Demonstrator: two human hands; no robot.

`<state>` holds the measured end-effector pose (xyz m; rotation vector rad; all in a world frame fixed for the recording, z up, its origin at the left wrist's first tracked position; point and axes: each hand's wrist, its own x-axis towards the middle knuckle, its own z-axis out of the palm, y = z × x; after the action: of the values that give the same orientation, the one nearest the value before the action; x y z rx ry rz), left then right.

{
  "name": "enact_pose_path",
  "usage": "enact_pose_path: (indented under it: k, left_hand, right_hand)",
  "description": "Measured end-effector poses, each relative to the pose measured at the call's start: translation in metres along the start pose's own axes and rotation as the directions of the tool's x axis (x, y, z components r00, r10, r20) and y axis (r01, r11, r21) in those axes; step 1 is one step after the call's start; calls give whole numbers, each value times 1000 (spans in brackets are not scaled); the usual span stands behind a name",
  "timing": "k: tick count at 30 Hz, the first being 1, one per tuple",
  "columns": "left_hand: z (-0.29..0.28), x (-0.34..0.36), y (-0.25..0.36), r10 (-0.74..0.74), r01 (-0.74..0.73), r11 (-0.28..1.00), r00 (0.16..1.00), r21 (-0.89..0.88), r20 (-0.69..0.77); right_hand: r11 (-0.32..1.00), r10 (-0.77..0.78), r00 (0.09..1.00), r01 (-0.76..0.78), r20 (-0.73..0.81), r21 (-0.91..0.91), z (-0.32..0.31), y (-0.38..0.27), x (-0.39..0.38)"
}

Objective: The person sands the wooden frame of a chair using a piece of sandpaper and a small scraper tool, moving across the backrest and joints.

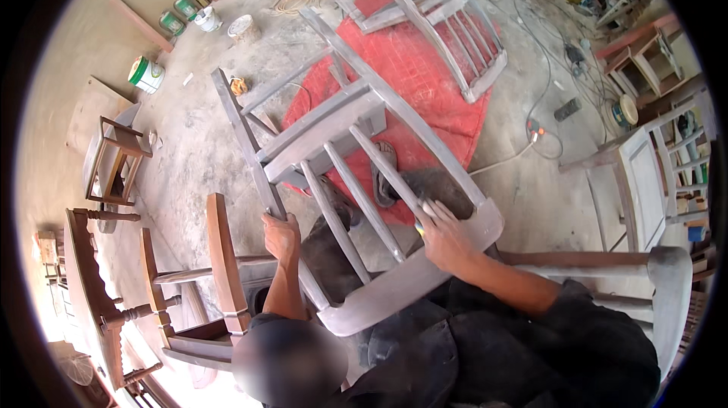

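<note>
In the head view, we see a green-and-white bucket (145,74) by the wall whose wrap carries printing too small for us to read. Two green tins (178,15) near it have paler patches like labels, equally unreadable. On the wooden chair we hold, tiny dark marks (487,230) sit at the right end of the top rail (402,283), again too small to make out.

The wooden chair (324,129) leans across in front of us, top rail nearest our body and legs pointing away, above our sandalled foot (384,173) and partly over the red sheet (398,59). It is a dull, uneven grey, with three slim slats visible between seat and top rail, which has rounded ends.

Our left hand (281,237) is wrapped round its left side post. Our right hand (442,232) has its fingers bunched over the right slat, just beside the top rail; a speck of yellow-green shows beneath them, and we cannot tell whether they clasp it or the slat.
</note>
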<state>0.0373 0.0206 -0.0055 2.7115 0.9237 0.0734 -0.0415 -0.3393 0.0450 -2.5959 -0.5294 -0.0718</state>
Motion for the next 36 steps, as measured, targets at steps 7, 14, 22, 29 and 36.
enact_pose_path:
  k: [7, 14, 22, 29, 36]
  left_hand:
    - [0, 1, 11, 12, -12, 1000, 1000, -29, -13]
    - [-4, 7, 4, -30, 28, 996, 999, -82, -23]
    - [2, 4, 10, -45, 46, 996, 999, -72, 15]
    - [-2, 6, 11, -45, 53, 993, 996, -107, 72]
    - [-6, 4, 2, -79, 83, 988, 996, -130, 42]
  right_hand:
    - [999, 30, 999, -28, -38, 36, 44, 30, 142]
    - [995, -101, 989, 97, -112, -37, 63, 17, 184]
    - [995, -84, 994, 88, 75, -47, 55, 38, 214]
    - [840, -525, 730, 526, 437, 129, -38, 48, 183]
    - [424, -714, 336, 906, 615, -3, 0, 61, 282]
